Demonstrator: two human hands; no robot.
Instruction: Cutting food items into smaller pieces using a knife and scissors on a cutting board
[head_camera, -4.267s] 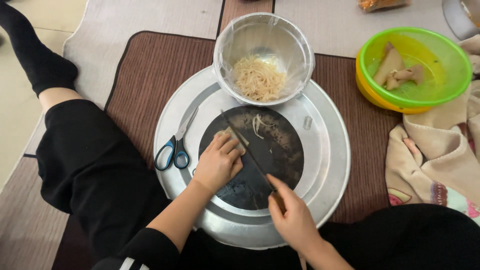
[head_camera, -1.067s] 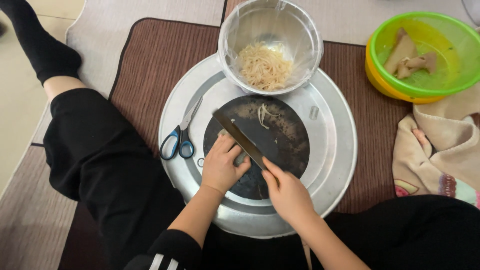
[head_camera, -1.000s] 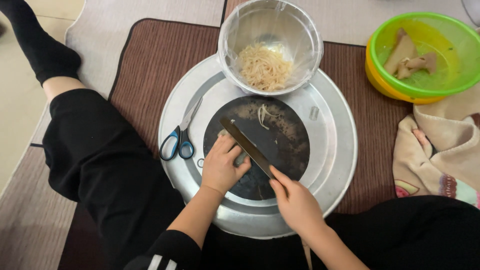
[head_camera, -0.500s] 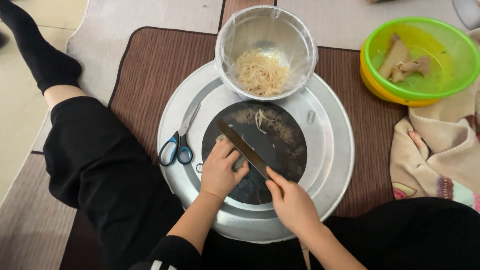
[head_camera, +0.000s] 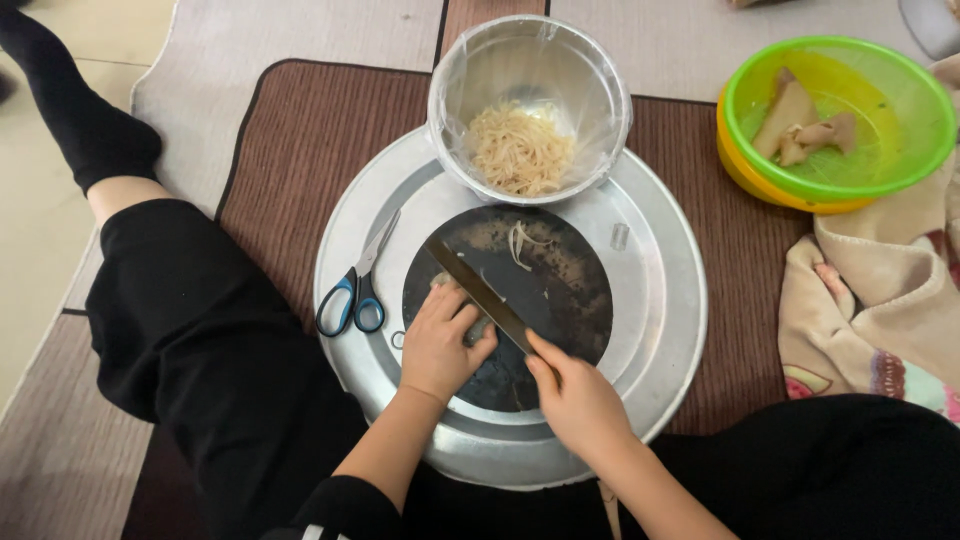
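Centre frame: right hand (head_camera: 580, 405) closed on knife (head_camera: 480, 295) over dark round board (head_camera: 545, 290); left hand (head_camera: 440, 340) curled, pressing pale piece (head_camera: 477, 330). Round metal tray (head_camera: 660, 330) on brown woven mat (head_camera: 300, 150). Green bowl (head_camera: 900, 110) upper right.

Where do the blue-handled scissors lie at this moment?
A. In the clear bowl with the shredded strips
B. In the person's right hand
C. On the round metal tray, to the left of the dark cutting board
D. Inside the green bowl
C: the scissors lie on the rim of the metal tray, left of the dark cutting board, untouched by either hand.
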